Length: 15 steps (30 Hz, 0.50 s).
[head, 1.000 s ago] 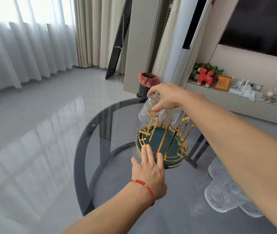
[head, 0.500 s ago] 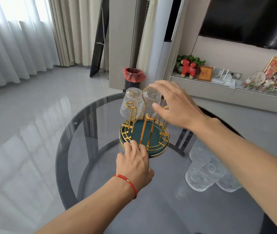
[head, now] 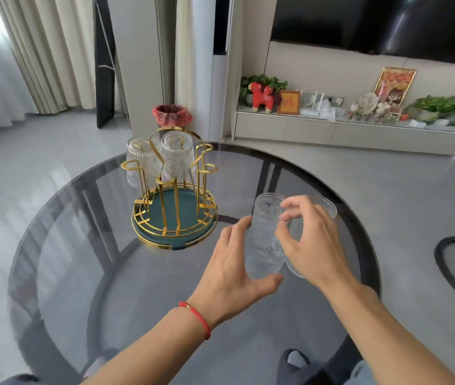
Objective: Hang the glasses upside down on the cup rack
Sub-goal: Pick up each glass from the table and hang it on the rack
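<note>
- Right now our left hand has its grip around an upright glass, thumb below and fingers behind it.
- Our right hand curls its fingers over a second glass just beside the first; we cannot tell whether it truly pinches it.
- Two glasses hang upside down on the gold cup rack, well apart on the round glass desk.

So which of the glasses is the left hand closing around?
The upright glass nearest the camera, between left hand and right hand; two others hang inverted on the gold rack.
</note>
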### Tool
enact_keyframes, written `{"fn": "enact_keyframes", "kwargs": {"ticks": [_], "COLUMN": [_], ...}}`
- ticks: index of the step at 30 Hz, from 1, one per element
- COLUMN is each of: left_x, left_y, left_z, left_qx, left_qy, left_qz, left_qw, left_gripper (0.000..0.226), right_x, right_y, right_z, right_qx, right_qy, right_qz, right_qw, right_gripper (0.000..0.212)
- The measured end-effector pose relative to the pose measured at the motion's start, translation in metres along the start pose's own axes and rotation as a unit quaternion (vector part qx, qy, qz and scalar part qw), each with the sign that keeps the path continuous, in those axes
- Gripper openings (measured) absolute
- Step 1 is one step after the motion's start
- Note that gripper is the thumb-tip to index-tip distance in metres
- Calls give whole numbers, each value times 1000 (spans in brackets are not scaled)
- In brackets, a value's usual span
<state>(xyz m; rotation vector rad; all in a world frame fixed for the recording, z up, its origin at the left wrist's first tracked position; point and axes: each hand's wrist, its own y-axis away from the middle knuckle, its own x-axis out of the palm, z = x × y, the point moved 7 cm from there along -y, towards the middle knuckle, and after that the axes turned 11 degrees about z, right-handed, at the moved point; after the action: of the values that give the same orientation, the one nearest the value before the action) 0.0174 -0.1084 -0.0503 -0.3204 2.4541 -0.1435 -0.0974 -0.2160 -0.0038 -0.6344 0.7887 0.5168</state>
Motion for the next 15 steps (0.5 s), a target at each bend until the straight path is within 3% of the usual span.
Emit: {"fn": "enact_keyframes", "kwargs": {"ticks": [5,11,15], "left_x": [12,-1,-14], "left_y": [-10,-8,-1], "left_z": [6,8,13], "left_qx": [-16,-25,-56], "left_qy": [8,-5,-40], "left_qz": [-23,-47,-22], "left_qw": [1000,999,997], "left_gripper": [96,99,94], "right_x": [7,16,16], "right_y": [2,2,6], "right_z": [14,14,25], "right_qx": [-19,6,-40], "right_qy": [112,66,2], "right_qz": [13,65,54], "right_qw": [993,996,998], "right_gripper": [22,23,11]}}
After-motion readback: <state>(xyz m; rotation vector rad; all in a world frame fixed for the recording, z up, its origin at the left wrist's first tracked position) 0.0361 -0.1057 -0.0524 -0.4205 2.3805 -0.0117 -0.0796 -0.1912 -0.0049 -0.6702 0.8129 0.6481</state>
